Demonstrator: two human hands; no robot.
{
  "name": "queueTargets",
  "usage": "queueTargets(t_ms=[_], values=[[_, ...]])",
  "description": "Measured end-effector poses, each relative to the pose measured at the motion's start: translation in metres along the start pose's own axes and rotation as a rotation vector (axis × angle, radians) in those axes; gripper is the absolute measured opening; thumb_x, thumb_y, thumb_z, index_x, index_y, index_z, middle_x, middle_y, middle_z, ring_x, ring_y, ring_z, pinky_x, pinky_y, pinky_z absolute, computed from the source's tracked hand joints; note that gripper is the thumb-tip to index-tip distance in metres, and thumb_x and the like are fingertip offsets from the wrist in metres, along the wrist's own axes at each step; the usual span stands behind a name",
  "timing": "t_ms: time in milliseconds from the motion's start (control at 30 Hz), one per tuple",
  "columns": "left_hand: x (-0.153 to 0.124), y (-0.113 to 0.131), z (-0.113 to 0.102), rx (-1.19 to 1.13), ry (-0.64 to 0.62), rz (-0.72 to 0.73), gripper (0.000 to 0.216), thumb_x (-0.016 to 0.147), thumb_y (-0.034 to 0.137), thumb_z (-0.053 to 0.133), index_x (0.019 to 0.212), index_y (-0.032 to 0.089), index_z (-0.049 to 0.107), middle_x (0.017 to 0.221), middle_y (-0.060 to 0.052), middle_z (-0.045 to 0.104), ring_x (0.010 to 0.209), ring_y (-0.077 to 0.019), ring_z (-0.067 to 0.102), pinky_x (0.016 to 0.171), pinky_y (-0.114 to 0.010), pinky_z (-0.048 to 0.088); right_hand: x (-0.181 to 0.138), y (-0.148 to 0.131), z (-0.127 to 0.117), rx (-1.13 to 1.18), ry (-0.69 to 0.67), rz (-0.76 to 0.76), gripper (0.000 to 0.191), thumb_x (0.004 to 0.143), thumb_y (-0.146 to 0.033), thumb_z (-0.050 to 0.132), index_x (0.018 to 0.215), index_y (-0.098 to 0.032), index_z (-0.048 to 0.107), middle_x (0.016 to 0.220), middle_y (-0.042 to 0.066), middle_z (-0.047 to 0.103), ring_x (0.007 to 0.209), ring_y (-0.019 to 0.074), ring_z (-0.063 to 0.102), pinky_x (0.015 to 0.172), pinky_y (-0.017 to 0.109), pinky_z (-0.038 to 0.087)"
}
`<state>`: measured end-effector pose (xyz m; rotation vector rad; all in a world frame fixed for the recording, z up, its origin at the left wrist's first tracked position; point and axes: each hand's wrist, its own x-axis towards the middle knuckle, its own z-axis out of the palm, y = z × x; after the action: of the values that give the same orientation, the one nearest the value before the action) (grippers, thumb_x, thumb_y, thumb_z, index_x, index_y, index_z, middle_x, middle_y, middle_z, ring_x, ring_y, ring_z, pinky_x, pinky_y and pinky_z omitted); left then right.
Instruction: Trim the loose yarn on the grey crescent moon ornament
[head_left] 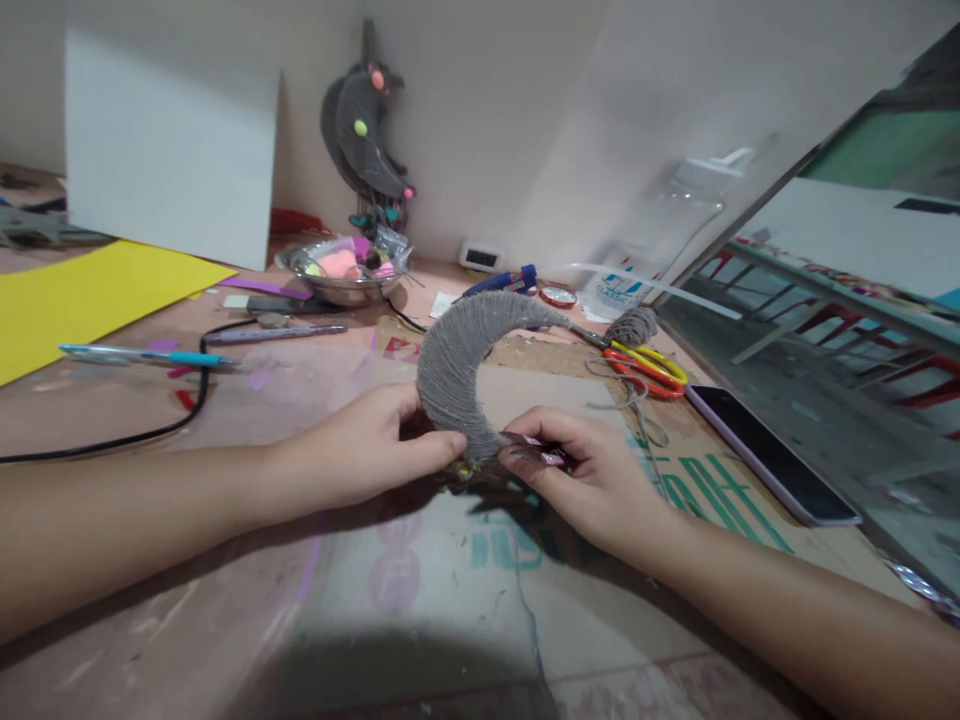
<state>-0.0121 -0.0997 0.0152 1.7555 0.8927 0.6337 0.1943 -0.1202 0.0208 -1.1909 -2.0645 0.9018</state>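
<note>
Home craft corner, worktable [112, 420] strewn with yellow paper [82, 295], scissors [649, 370], glue gun [499, 283], bowl of pompoms [345, 272], finished moon decoration [367, 130] against the wall

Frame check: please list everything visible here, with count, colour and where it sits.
yarn-wrapped crescent: one, grey, centre, held above the cardboard
yarn ball: one, grey, behind the scissors
scissors: one pair, orange and yellow, right of the crescent
phone: one, dark screen, far right
paper sheet: one, yellow, far left
blue pen: one, left
purple pen: one, left of centre
cable: one, black, left
bowl: one, metal, colourful bits inside, back
wall crescents: two, dark grey, leaning in the corner
left hand: pinching the crescent's lower end
right hand: pinching the same end
</note>
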Motion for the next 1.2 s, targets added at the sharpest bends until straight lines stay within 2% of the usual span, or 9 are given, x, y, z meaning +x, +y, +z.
queueTargets(t_ms=[133,233,433,600,700,800,967,1200], values=[[0.001,-0.003,0.002,-0.203,0.03,-0.003,0.03,0.085,0.032,0.047,0.06,0.016,0.049,0.052,0.005,0.044,0.047,-0.0078,0.039,0.045,-0.021,0.032,0.001,-0.002,-0.002,0.032,0.019,0.02,0.01,0.08,-0.023,0.054,0.071,-0.017,0.056,0.058,-0.004,0.05,0.05,0.007,0.042,0.046,0.018,0.034],[0.002,-0.008,0.003,-0.37,0.082,-0.046,0.035,0.085,0.04,0.049,0.06,0.015,0.049,0.056,0.003,0.048,0.051,-0.0092,0.044,0.047,-0.022,0.035,0.001,-0.001,-0.002,0.033,0.019,0.008,0.011,0.081,-0.024,0.053,0.072,-0.017,0.055,0.058,-0.005,0.049,0.05,0.007,0.041,0.046,0.018,0.033],[0.004,-0.013,0.002,-0.514,0.036,-0.102,0.036,0.085,0.039,0.052,0.06,0.013,0.053,0.057,0.001,0.052,0.05,-0.0075,0.044,0.046,-0.02,0.033,0.004,0.003,-0.001,-0.046,0.005,-0.042,0.008,0.081,-0.019,0.052,0.074,-0.017,0.056,0.06,-0.004,0.051,0.053,0.007,0.043,0.049,0.017,0.034],[0.003,-0.011,0.003,-0.466,0.055,-0.065,0.033,0.087,0.038,0.049,0.064,0.014,0.051,0.058,0.003,0.049,0.051,-0.007,0.042,0.047,-0.019,0.032,0.003,0.005,-0.003,-0.121,-0.026,-0.06,0.007,0.083,-0.023,0.054,0.079,-0.018,0.056,0.064,-0.003,0.055,0.056,0.008,0.047,0.052,0.018,0.037],[0.002,-0.009,0.003,-0.378,0.059,-0.048,0.032,0.088,0.037,0.048,0.065,0.014,0.052,0.058,0.004,0.047,0.051,-0.0067,0.041,0.046,-0.019,0.031,-0.001,0.004,-0.008,-0.2,0.007,-0.177,0.017,0.084,-0.029,0.053,0.096,-0.017,0.056,0.077,0.0,0.06,0.065,0.0107,0.054,0.057,0.02,0.041],[0.001,-0.009,0.003,-0.342,0.065,-0.05,0.033,0.088,0.037,0.048,0.064,0.015,0.051,0.057,0.004,0.045,0.05,-0.0067,0.04,0.045,-0.019,0.031,-0.004,0.005,-0.014,-0.361,0.054,-0.305,0.025,0.088,-0.029,0.047,0.108,-0.016,0.054,0.085,0.004,0.062,0.072,0.0135,0.056,0.063,0.024,0.042],[0.0,-0.009,0.003,-0.341,0.078,-0.056,0.035,0.087,0.039,0.048,0.062,0.015,0.05,0.056,0.004,0.047,0.05,-0.0076,0.042,0.045,-0.02,0.033,-0.002,0.01,-0.018,-0.613,0.036,-0.442,0.024,0.089,-0.027,0.046,0.107,-0.015,0.058,0.077,0.005,0.059,0.069,0.016,0.052,0.063,0.028,0.039],[-0.001,-0.006,0.003,-0.293,0.097,-0.063,0.036,0.087,0.04,0.048,0.06,0.015,0.05,0.054,0.005,0.045,0.047,-0.0072,0.038,0.043,-0.02,0.031,0.0,0.011,-0.017,-0.675,0.083,-0.495,0.02,0.089,-0.026,0.047,0.102,-0.016,0.059,0.075,0.005,0.058,0.067,0.0149,0.05,0.061,0.027,0.037]])
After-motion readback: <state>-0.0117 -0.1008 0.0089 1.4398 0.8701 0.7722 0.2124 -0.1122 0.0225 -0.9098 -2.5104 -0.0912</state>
